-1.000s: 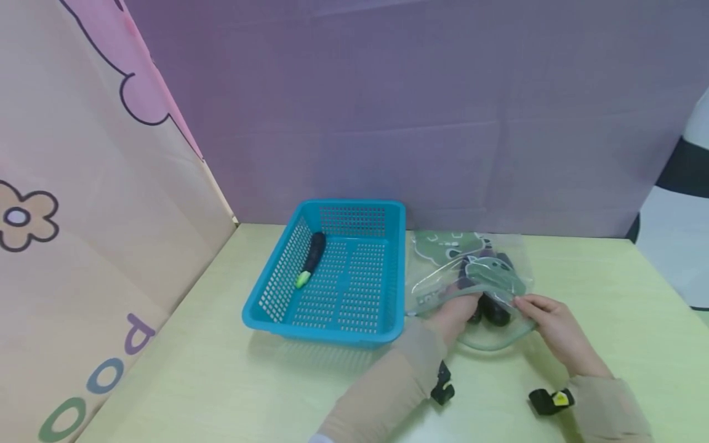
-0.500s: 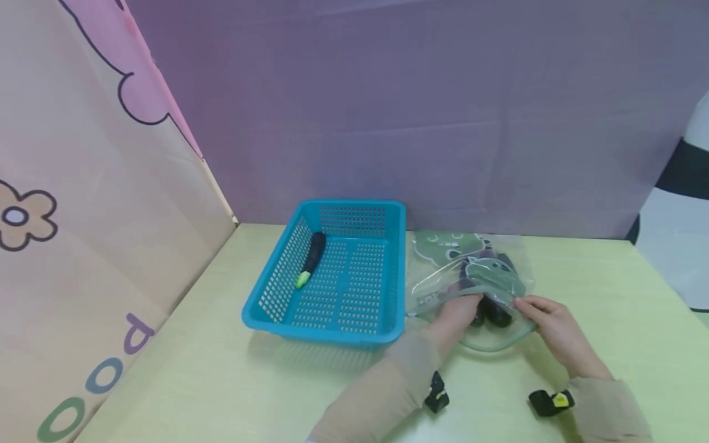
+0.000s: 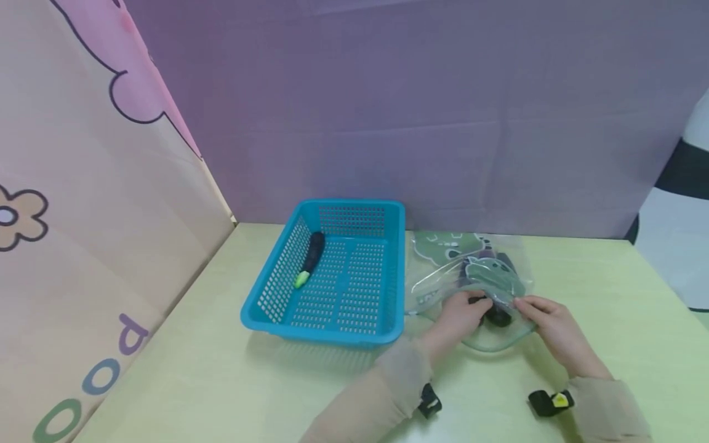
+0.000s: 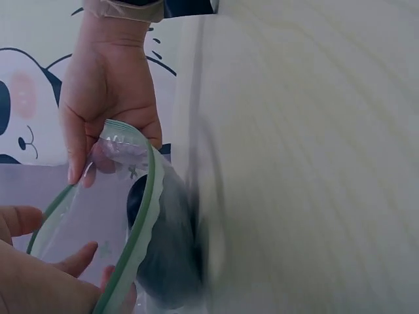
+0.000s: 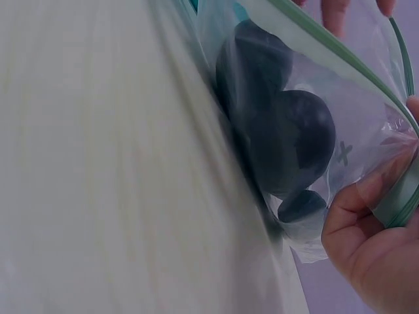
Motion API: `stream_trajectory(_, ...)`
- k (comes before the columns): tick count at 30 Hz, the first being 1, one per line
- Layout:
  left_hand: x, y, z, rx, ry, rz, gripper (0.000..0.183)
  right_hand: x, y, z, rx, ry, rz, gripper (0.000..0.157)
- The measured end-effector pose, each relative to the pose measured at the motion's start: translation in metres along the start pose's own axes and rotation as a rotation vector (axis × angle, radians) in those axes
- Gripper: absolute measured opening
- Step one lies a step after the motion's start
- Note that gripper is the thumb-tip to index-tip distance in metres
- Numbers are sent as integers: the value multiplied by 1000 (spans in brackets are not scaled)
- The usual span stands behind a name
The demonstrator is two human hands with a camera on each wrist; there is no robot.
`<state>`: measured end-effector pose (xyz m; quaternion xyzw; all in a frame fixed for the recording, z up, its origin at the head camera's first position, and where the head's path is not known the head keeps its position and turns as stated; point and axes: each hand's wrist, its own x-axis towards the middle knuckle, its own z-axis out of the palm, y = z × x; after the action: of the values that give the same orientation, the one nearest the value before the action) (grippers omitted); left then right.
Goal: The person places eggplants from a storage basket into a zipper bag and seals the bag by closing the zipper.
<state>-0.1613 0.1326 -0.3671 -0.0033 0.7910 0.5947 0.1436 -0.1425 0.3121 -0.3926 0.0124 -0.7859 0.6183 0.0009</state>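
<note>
A clear zip bag (image 3: pixel 493 274) with a green animal print lies on the table, its green-edged mouth facing me. Several dark, rounded eggplants (image 5: pixel 304 140) show through the plastic. My right hand (image 3: pixel 556 329) pinches the right side of the bag's mouth between thumb and fingers. At the mouth, my left hand (image 3: pixel 460 314) has its thumb and fingers apart, right by the dark ends of the eggplants. In the left wrist view, the left hand's fingers (image 4: pixel 78 258) reach inside the green rim; some show only through the film.
Left of the bag stands a blue plastic basket (image 3: pixel 323 334) with slotted walls. One slim dark eggplant (image 3: pixel 314 252) with a light green stem end lies along its left side. A purple cloth (image 3: pixel 354 123) hangs behind the table (image 3: pixel 221 369).
My left hand has drawn back a little toward me, from deeper in the bag to its mouth, and its thumb and fingers show more. My right hand keeps its place on the rim.
</note>
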Motion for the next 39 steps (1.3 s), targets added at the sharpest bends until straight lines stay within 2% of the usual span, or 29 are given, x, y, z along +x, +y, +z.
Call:
stream_trajectory(3,-2,-1,-5,23,-36,79,30,0,0,0,-17,6,3,27)
stream_trajectory(9,-7,-6,-15,71,-110,158,29,-1,0,2,-55,16,11,26)
stream_trajectory(15,-13,-9,-22,149,-127,279,20,-1,1,1,24,-4,5,26)
stream_trajectory(24,-19,-11,-32,149,-147,282,18,-2,0,2,66,-10,-12,26)
stream_trajectory(33,-24,-13,-39,213,-146,325,17,-1,1,1,76,-6,-9,27)
stream_trajectory(39,-29,-10,-46,234,-148,357,20,0,2,1,44,25,-10,26)
